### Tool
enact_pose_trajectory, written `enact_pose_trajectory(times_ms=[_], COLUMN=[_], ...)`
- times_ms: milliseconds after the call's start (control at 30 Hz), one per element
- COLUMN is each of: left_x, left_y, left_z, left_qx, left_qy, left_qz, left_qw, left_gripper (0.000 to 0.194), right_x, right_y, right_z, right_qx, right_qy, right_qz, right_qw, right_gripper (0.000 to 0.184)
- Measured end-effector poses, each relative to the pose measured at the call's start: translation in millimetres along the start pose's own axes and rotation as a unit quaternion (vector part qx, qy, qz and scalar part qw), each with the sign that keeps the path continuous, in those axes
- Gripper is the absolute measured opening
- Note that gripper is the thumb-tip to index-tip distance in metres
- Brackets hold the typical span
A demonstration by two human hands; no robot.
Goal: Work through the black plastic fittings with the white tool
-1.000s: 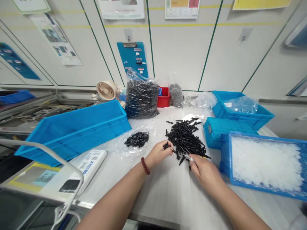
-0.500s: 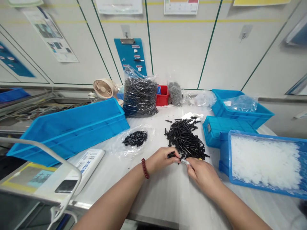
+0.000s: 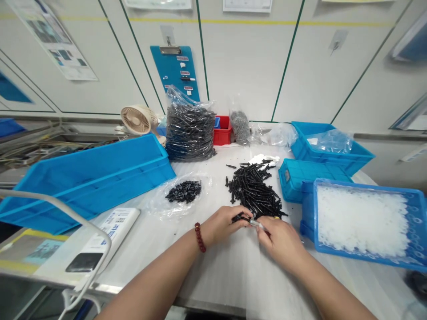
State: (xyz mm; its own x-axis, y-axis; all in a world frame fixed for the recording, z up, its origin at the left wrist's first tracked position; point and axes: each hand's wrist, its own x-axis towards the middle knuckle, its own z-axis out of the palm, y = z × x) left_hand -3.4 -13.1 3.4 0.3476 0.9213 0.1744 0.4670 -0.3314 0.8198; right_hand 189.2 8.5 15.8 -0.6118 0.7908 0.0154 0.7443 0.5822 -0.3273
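Note:
My left hand point(image 3: 224, 224), with a red bead bracelet on its wrist, is pinched on a small black plastic part point(image 3: 239, 217). My right hand point(image 3: 279, 238) is closed round a thin clear and silver piece point(image 3: 255, 223). The two pieces meet tip to tip between the hands. Just beyond them a loose pile of black plastic parts point(image 3: 255, 190) lies on the white table point(image 3: 230, 271). A smaller heap of black parts point(image 3: 183, 190) sits on a clear plastic sheet to the left.
A blue tray of white parts point(image 3: 363, 219) stands at the right, with smaller blue bins point(image 3: 328, 146) behind it. A long blue tray point(image 3: 83, 177) lies tilted at the left. A bag of black parts point(image 3: 189, 129), a red box point(image 3: 222, 131) and a small fan point(image 3: 133, 119) stand at the back.
My hands have come together near the front of the pile, and the black part and the clear piece now touch. The view has tipped down slightly.

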Motion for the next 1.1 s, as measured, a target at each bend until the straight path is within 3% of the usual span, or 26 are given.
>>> enact_pose_trajectory(times_ms=[333,700,1100], left_x=[1.9,1.1,0.0], left_y=[-2.9,2.8,1.9], left_z=[-2.8,-3.1,-0.5], left_qx=[-0.019,-0.016,0.008], left_qy=[-0.006,0.002,0.009], left_qz=[-0.002,-0.015,0.022], left_qw=[1.0,1.0,1.0], left_gripper=[0.018,0.016,0.015], right_x=[1.5,0.5,-0.8], right_y=[2.8,0.6,-0.9], right_z=[-0.2,-0.9,1.2], right_qx=[0.068,-0.023,-0.071], right_qy=[-0.026,0.002,0.022], right_qz=[-0.051,0.003,0.061], right_qw=[0.996,1.0,0.995], right_gripper=[0.023,0.016,0.029])
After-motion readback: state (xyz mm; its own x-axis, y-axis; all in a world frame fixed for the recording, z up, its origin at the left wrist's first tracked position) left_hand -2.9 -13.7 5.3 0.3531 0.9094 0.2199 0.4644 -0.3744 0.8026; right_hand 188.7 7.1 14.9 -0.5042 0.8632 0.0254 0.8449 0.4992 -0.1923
